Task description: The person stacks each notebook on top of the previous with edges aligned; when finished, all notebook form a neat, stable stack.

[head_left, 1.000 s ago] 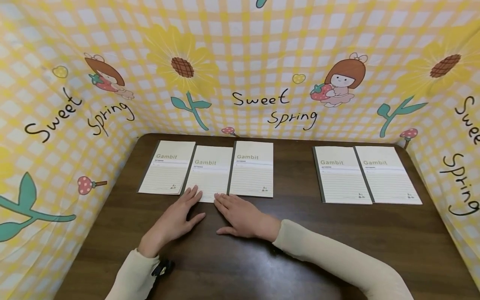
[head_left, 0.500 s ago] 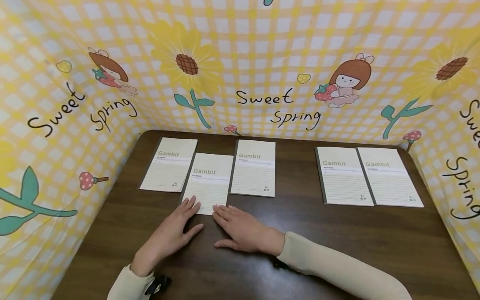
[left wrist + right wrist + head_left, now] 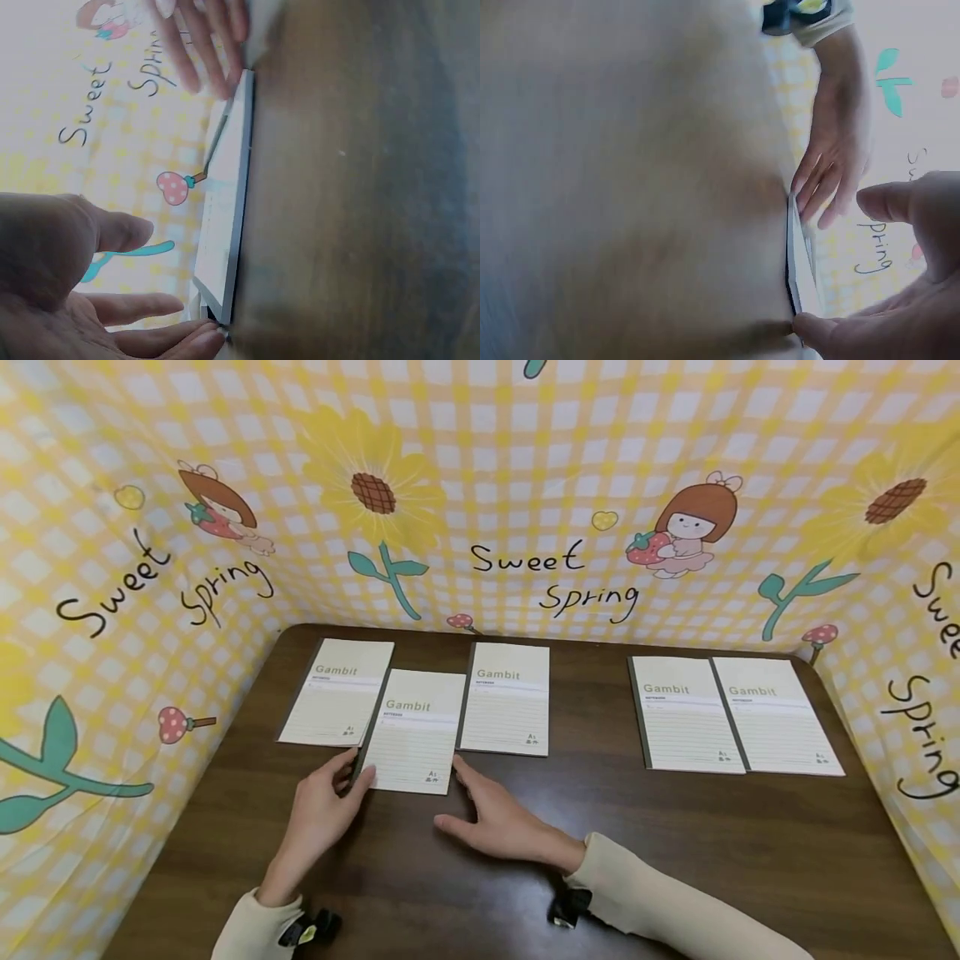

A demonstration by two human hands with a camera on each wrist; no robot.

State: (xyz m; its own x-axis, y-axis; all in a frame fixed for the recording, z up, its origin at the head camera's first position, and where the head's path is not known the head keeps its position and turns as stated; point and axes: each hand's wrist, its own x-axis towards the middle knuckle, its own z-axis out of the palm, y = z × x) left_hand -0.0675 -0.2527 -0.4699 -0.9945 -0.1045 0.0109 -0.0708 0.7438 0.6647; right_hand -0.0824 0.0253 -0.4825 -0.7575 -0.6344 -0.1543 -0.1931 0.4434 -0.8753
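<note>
A cream "Gambit" notebook (image 3: 412,735) with a dark spine lies flat on the table, closer to me than the notebooks on either side of it. My left hand (image 3: 322,806) is at its spine edge. In the left wrist view the fingertips (image 3: 202,341) reach the notebook's corner, while the thumb is held apart above. Against the opposite long edge rests my right hand (image 3: 498,814), its thumb spread away. The right wrist view shows a fingertip (image 3: 810,324) right at the notebook's edge. Neither hand grips it.
One matching notebook (image 3: 337,693) lies to the left and another notebook (image 3: 506,697) to the right, both set farther back. Two more, a notebook (image 3: 686,718) and its neighbour notebook (image 3: 776,718), lie side by side farther right. A yellow checked cloth (image 3: 525,468) walls in the brown table (image 3: 600,843).
The middle notebook slid toward me under both hands, out of line with its neighbours. Since then my hands have left its lower cover and moved to its left and right edges.
</note>
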